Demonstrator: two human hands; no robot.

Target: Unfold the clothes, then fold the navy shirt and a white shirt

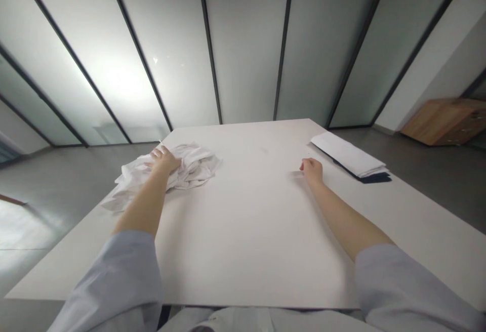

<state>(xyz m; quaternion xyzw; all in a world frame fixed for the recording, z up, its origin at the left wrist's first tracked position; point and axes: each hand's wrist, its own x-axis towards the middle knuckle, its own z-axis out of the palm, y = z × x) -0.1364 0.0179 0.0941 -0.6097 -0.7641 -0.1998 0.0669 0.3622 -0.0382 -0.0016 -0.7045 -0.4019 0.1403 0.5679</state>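
Room: frosted glass wall [246,53] w/ dark metal frames across the far side, grey floor [49,190] around the worktop, low wooden cabinet [448,122] past the far R corner, by a pale wall.

Worktop: big white worktop [246,241], seen from the near edge, far edge ahead.

Far R corner area: folded white stack [347,155] near the R edge, sitting on dark folded cloth [374,178], edges showing at the lower side.

L half: crumpled white cloth [193,165] in a loose heap, toward the L edge, one end trailing to the near L, about midway along the edge.

Hands: well apart, not together.

L hand: left hand [164,161] on top of the cloth, fingers spread over it; can't tell if gripping.

R hand: right hand [312,171] curled loosely, resting on bare worktop, nearest the stack but not touching it, nothing visible in it.

Sleeves: pale blue sleeves [114,281] on both forearms, pushed back from the wrists.
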